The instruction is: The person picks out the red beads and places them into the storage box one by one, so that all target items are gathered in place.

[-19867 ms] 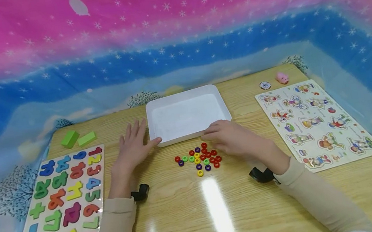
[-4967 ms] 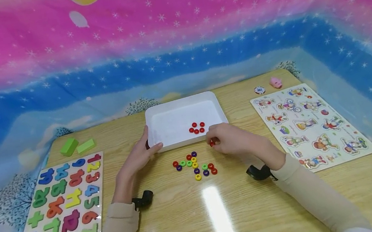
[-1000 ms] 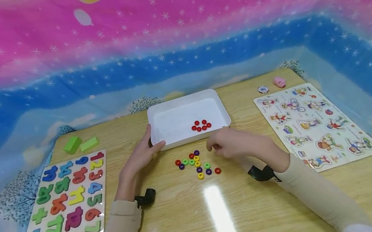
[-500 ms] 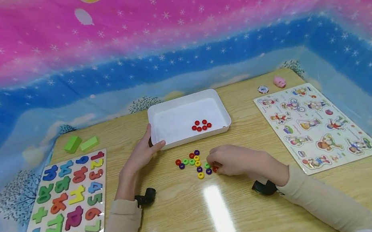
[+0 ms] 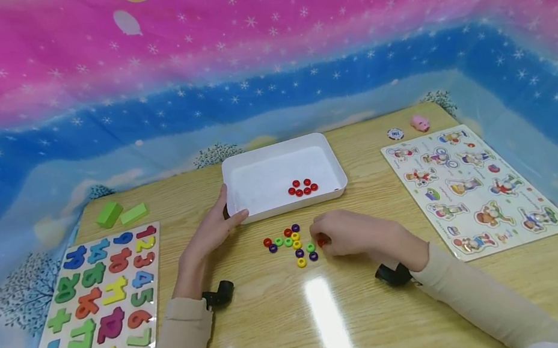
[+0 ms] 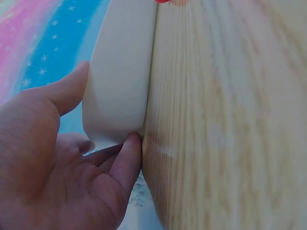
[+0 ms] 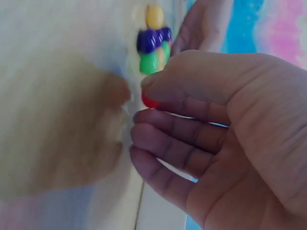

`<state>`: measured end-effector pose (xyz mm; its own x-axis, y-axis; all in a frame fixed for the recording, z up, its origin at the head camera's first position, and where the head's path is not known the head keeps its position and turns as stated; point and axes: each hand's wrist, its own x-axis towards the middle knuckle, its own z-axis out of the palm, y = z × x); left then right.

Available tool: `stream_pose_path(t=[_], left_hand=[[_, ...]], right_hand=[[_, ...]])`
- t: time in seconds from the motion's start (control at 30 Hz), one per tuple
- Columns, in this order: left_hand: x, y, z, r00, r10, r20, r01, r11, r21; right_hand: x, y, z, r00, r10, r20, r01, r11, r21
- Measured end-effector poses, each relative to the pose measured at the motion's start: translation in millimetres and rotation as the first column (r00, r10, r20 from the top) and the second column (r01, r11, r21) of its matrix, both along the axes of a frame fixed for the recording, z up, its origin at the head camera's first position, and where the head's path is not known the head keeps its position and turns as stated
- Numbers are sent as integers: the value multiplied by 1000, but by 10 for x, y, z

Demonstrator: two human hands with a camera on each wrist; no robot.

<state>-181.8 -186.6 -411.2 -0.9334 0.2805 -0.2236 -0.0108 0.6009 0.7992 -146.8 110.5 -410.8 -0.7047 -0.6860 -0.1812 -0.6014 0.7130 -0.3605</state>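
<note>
In the head view, my left hand [image 5: 211, 228] holds the near left corner of a white tray [image 5: 284, 209], the thumb at its front rim. The left wrist view shows fingertips against the tray's side [image 6: 117, 72]. My right hand [image 5: 351, 231] pinches a red ring-shaped bead [image 7: 149, 100] between thumb and index finger, just above the table by the loose beads. Several red beads [image 5: 299, 192] lie in the tray's near right part. On the table in front of it are yellow [image 5: 301, 263], purple [image 5: 314, 256], green [image 5: 279, 241] and two red beads [image 5: 267, 242].
A number puzzle board [image 5: 153, 297] lies at the left, with two green blocks [image 5: 109, 215] behind it. On the right is a picture puzzle board [image 5: 461, 218]; a poker chip [image 5: 395, 134] and a pink toy pig [image 5: 419, 123] sit behind it. A patterned cloth [image 5: 267, 97] surrounds the table.
Red beads have gone from the table into the tray, which was bare at first. My right hand reached down to another red bead and now lifts slightly with it. My left hand stays at the tray.
</note>
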Motion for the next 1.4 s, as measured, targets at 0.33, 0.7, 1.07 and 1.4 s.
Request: stream_pose_path(t=[0.33,0.7,1.07,1.4], left_hand=[[-80,-62,-205,999,9,-47,-11,999,-35],[-85,-50,-216,998,20,-53,-22,999,-44],[-76,-50,-202,998,24,-55,-26,999,-38],[-85,-49,-209,998,19,-57,-20,999,-30]], right_hand=[[-507,120,183,994,-105,-39,93,969,-227],[-971,64,23,950,-286,-127,265,951,-160],[-1109,-15,-101,941,-313,-125,307,949,-65],[-965,2,103,958,-254,-130,238,963,-125]])
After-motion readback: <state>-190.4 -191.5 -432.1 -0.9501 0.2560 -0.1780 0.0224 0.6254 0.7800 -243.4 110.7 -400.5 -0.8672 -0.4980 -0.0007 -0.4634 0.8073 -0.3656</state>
